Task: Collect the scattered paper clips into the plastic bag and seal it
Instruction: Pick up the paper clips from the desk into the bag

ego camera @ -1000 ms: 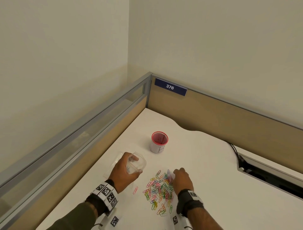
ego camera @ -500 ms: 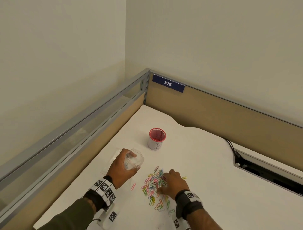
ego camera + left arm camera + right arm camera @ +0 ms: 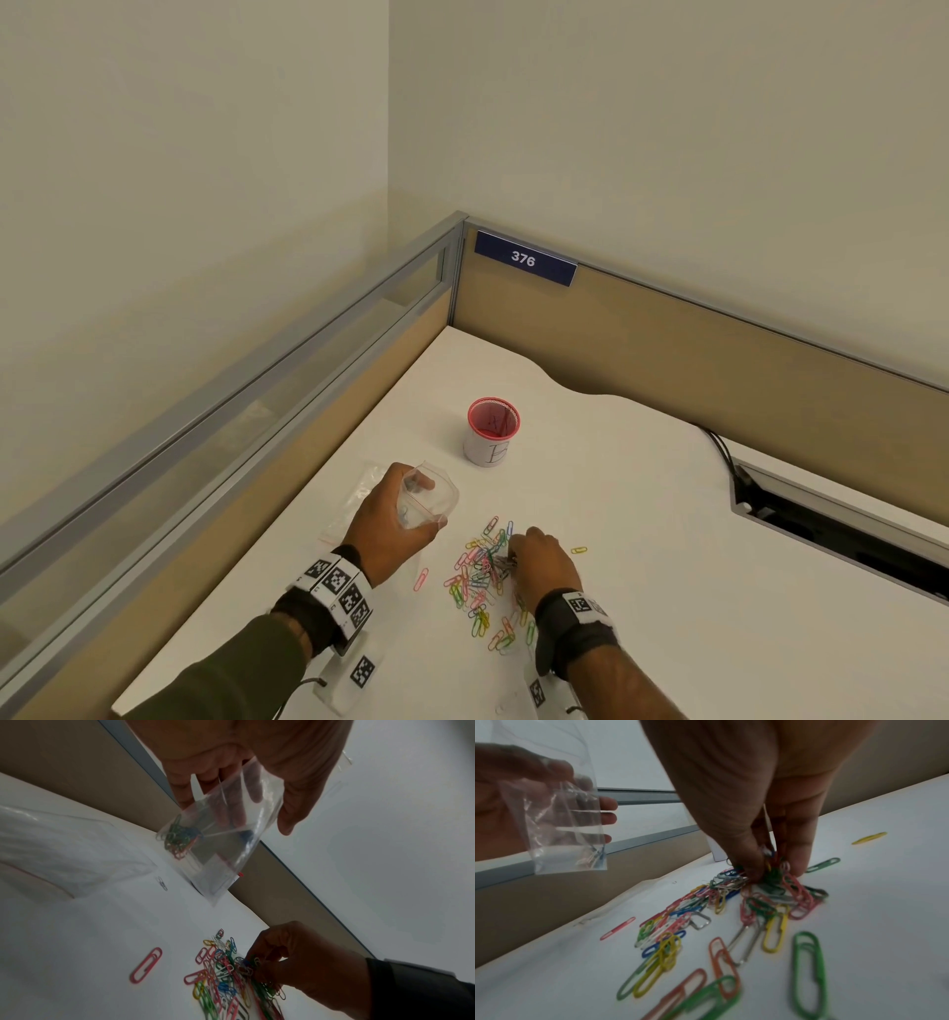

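My left hand [image 3: 398, 519] holds a small clear plastic bag [image 3: 430, 497] with a red zip line above the white desk, its mouth open toward the pile. Several clips lie bunched in the bag's corner [image 3: 177, 839]. A heap of coloured paper clips [image 3: 480, 578] lies on the desk to the right of the bag. My right hand [image 3: 539, 557] reaches down into the heap, and its fingertips [image 3: 800, 866] pinch a cluster of clips [image 3: 773, 870] against the thumb. Single clips lie apart: a pink one [image 3: 421, 579] left of the heap and a yellow one [image 3: 579, 550] to its right.
A red-rimmed mesh cup [image 3: 493, 430] stands behind the heap. More clear bags [image 3: 354, 506] lie flat under my left hand. Partition walls [image 3: 667, 354] close the desk at the back and left. A cable slot [image 3: 832, 534] opens in the desk at right.
My right hand moved from the heap's far right edge toward its middle and its fingers closed on a bunch of clips. The left hand kept the bag nearly still.
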`<action>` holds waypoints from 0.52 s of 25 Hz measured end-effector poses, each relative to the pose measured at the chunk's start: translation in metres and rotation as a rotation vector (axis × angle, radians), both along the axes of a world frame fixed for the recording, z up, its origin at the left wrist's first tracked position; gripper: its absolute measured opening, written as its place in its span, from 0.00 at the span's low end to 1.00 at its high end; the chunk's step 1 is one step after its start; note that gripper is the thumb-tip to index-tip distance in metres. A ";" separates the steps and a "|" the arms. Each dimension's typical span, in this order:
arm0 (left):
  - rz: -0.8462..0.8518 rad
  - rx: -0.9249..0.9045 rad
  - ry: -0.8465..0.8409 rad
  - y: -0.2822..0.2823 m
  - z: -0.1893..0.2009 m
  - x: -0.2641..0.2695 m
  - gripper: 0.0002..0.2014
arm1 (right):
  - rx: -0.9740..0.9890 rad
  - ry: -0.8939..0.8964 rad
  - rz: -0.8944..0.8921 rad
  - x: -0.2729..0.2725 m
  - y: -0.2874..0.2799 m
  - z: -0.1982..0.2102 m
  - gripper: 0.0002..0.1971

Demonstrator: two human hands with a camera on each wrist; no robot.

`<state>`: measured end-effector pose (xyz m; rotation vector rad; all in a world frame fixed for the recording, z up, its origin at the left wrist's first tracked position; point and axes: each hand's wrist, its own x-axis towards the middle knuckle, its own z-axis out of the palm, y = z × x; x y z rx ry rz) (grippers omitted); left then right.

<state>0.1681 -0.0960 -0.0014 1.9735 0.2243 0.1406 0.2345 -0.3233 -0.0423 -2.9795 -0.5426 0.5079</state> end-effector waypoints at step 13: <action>0.000 0.011 0.023 -0.004 -0.005 0.006 0.26 | 0.609 -0.004 -0.318 0.019 -0.016 0.061 0.05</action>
